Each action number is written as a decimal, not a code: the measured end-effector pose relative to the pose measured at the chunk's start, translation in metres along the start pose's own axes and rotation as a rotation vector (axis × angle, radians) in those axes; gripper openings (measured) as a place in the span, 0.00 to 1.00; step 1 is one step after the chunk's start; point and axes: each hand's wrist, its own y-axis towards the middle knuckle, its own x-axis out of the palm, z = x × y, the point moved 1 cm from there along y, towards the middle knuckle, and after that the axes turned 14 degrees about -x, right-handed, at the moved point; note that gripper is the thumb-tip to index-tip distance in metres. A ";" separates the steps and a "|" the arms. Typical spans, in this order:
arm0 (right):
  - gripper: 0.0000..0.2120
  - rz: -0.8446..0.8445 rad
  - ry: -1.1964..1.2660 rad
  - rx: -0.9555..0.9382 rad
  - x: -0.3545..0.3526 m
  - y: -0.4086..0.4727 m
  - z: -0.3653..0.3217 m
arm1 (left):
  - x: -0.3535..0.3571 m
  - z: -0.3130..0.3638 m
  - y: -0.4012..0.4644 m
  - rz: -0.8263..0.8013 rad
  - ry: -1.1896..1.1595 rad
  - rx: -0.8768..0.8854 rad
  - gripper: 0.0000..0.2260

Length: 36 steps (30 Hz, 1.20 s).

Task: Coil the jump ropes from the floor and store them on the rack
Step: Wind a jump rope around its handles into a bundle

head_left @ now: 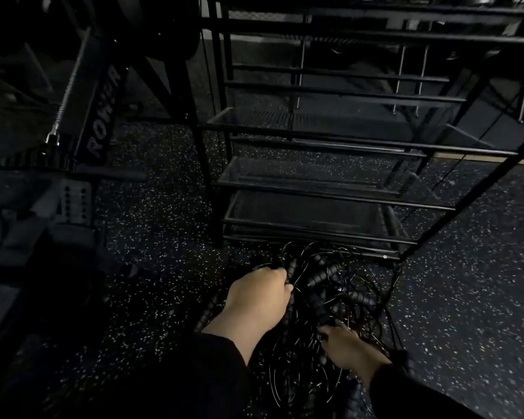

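Note:
A tangled heap of black jump ropes, thin cords and ribbed handles, lies on the speckled floor at the foot of a black metal rack. My left hand reaches into the left side of the heap, its fingers curled around a handle or cords there. My right hand sits lower on the heap's near side, fingers bent down into the cords; what they hold is hidden. Both sleeves are black. The rack's mesh shelves that I can see hold nothing.
A black machine frame marked POWER with a spring and a grey pegged plate stands to the left. Speckled rubber flooring spreads left of the heap and right of the rack. A pale floor strip runs behind the rack.

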 end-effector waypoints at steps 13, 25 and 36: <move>0.08 0.749 0.531 0.054 -0.035 -0.015 -0.018 | -0.014 0.005 -0.002 0.075 -0.035 -0.015 0.12; 0.14 0.997 1.312 -0.274 -0.166 -0.178 -0.101 | -0.077 0.012 -0.044 0.172 -0.451 -0.069 0.25; 0.19 0.782 1.471 -0.708 -0.156 -0.291 -0.155 | -0.102 0.029 -0.087 0.159 -1.000 -0.082 0.16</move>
